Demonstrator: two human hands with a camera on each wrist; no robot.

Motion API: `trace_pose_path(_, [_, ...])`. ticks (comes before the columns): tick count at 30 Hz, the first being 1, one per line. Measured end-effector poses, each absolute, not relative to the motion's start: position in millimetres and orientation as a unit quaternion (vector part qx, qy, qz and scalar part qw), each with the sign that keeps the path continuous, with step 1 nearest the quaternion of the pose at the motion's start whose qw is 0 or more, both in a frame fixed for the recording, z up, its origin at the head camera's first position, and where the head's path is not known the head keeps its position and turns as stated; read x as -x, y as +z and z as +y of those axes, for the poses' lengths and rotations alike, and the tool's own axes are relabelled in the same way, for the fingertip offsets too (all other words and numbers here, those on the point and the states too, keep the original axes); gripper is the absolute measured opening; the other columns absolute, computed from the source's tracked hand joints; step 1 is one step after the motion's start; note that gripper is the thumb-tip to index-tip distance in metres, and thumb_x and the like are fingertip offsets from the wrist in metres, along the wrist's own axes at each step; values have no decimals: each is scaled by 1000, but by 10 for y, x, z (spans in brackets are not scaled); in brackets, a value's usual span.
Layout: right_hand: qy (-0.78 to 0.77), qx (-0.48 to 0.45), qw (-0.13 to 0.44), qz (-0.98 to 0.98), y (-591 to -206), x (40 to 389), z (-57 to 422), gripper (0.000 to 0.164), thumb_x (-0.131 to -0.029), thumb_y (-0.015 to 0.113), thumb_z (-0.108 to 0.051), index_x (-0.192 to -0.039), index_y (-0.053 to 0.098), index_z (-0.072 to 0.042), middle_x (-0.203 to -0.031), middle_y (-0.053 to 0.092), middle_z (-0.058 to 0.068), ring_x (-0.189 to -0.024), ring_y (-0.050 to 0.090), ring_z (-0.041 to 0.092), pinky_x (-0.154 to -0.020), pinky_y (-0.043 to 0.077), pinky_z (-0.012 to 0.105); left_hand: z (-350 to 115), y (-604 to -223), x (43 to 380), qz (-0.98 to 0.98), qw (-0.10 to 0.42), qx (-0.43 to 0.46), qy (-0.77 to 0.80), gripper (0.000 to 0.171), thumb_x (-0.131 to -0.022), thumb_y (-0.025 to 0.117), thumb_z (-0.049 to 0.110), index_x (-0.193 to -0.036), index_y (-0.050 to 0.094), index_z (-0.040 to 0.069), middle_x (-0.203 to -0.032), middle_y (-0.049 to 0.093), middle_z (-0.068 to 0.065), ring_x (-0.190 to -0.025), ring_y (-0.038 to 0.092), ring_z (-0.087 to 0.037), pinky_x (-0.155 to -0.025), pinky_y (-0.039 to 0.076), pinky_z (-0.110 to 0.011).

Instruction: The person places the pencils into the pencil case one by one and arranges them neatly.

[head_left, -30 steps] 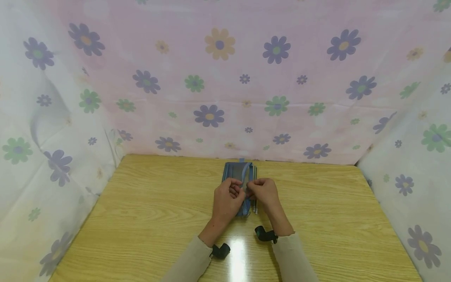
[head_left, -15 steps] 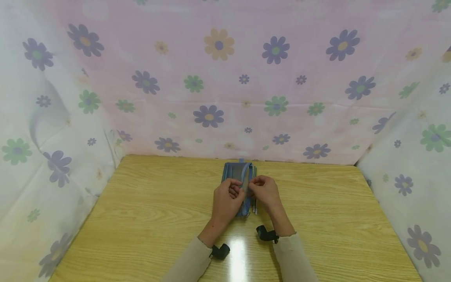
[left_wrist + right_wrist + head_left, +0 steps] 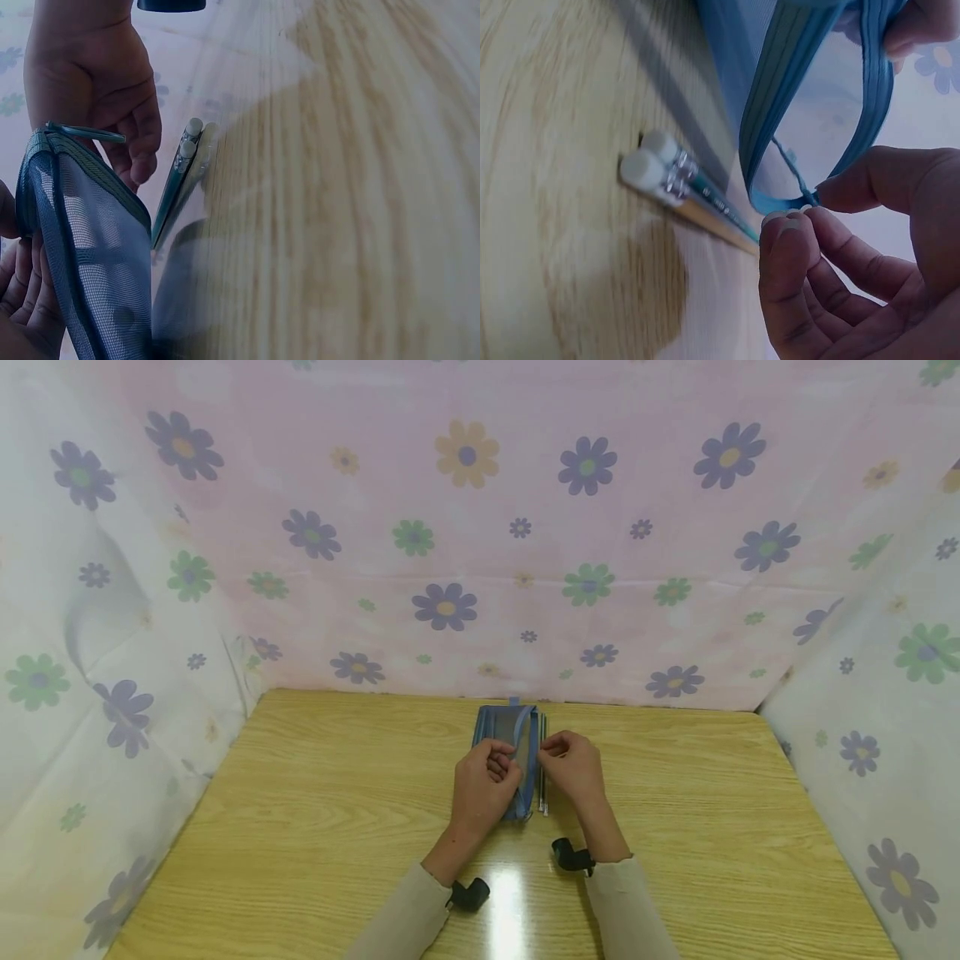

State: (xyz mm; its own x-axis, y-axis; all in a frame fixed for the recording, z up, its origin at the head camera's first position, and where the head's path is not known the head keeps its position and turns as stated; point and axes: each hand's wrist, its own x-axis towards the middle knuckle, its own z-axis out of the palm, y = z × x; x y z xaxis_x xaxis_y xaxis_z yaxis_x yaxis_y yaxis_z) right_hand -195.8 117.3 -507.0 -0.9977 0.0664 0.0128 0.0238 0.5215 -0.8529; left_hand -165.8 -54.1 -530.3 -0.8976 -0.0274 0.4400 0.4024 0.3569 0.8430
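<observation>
A blue mesh zip pouch [image 3: 507,722] stands on the table, its zippered mouth spread apart. My left hand [image 3: 483,785] holds the left edge of that mouth between thumb and fingers. My right hand [image 3: 576,768] pinches the opposite zipper edge; the right wrist view shows the thumb and fingertips closed on the blue zipper tape [image 3: 795,82] near its end. Two pencils [image 3: 686,187] with white erasers lie side by side on the table, just right of the pouch. Their far ends are hidden in the right wrist view.
The wood-grain table [image 3: 315,793] ends at a flowered curtain [image 3: 517,552] behind the pouch, with more curtain on both sides. A black wrist camera [image 3: 471,895] sits on the left wrist and another black camera [image 3: 572,856] on the right.
My right hand has moved slightly to the right, drawing the pouch's right edge outward, so its mouth is wider. The left hand and pencils stay in place.
</observation>
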Motion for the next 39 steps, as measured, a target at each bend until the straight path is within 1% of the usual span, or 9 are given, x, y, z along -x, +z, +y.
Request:
trace_pose_path(6, [448, 27, 35, -893, -5078, 1970, 1215, 16, -88, 73, -9, -101, 75, 0, -90, 75, 13, -82, 71, 29, -67, 59, 39, -543, -5303, 1658, -798, 193, 123, -558, 16, -91, 73, 2, -107, 73, 0, -83, 67, -1, -68, 65, -8, -60, 58, -24])
trace_pose_path(13, [410, 35, 35, -911, -5107, 1991, 1233, 16, -86, 73, -11, -99, 75, -1, -89, 76, 11, -81, 72, 28, -71, 60, 44, -547, -5309, 1660, -797, 190, 121, -560, 16, -90, 74, 2, -106, 73, 1, -83, 68, 0, -68, 65, -8, -60, 58, -23])
trace_pose_path(20, [387, 39, 25, -921, -5165, 2013, 1236, 15, -86, 74, -11, -97, 74, -1, -87, 75, 10, -78, 70, 24, -70, 59, 42, -544, -5317, 1669, -799, 195, 122, -555, 16, -90, 73, 1, -106, 73, 2, -82, 68, 0, -68, 65, -7, -59, 58, -23])
trace_pose_path(26, [380, 38, 36, -923, -5177, 2012, 1235, 15, -84, 76, -11, -95, 75, 0, -83, 74, 10, -74, 69, 25, -67, 58, 43, -541, -5292, 1664, -802, 190, 117, -555, 16, -90, 73, 2, -106, 73, 1, -82, 67, 0, -68, 64, -7, -59, 58, -23])
trace_pose_path(31, [368, 39, 42, -928, -5202, 2019, 1227, 16, -83, 77, -11, -94, 74, -1, -80, 73, 7, -70, 67, 22, -66, 58, 45, -542, -5274, 1660, -802, 190, 119, -554, 16, -90, 74, 2, -106, 73, 0, -83, 68, -1, -68, 64, -8, -60, 58, -23])
trace_pose_path(34, [361, 42, 38, -931, -5207, 2021, 1217, 16, -84, 77, -12, -94, 74, -1, -81, 72, 7, -71, 67, 22, -66, 57, 44, -544, -5269, 1657, -802, 189, 119, -554, 16, -90, 74, 3, -106, 73, -1, -83, 68, -1, -68, 64, -8, -60, 58, -23])
trace_pose_path(39, [350, 50, 32, -935, -5204, 2012, 1204, 17, -84, 77, -14, -95, 75, 0, -85, 74, 11, -75, 69, 26, -67, 58, 44, -546, -5266, 1654, -801, 187, 117, -556, 16, -91, 73, 3, -106, 73, -1, -83, 68, -1, -68, 64, -8, -60, 58, -23])
